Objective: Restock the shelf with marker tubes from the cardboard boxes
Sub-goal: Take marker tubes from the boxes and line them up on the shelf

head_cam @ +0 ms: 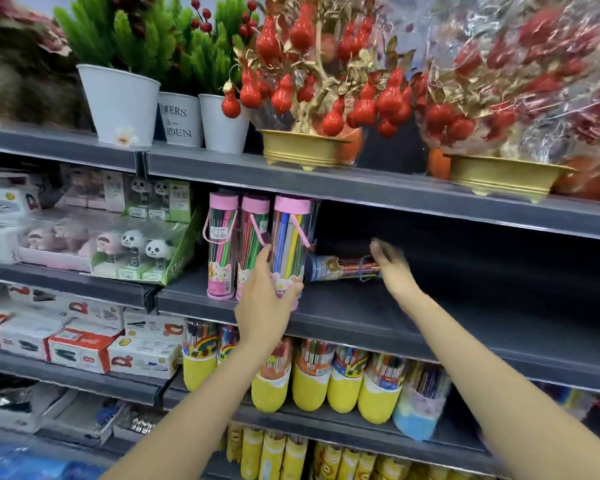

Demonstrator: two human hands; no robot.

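Three clear marker tubes with pink lids stand upright at the left end of a dark grey shelf (413, 317). My left hand (267, 296) grips the rightmost pink-lidded tube (290, 237) near its base. A fourth marker tube (340, 268), with a dark blue lid, lies on its side deeper on the shelf, just right of the standing ones. My right hand (392, 265) reaches in over that lying tube's right end, blurred, fingers curved; whether it holds the tube I cannot tell. No cardboard box is in view.
The shelf right of the tubes is bare and dark. Panda and animal staplers (136, 244) fill the bay to the left. Yellow-based marker packs (309, 379) line the shelf below. Potted fake plants (122, 102) and red gourd trees (312, 98) stand above.
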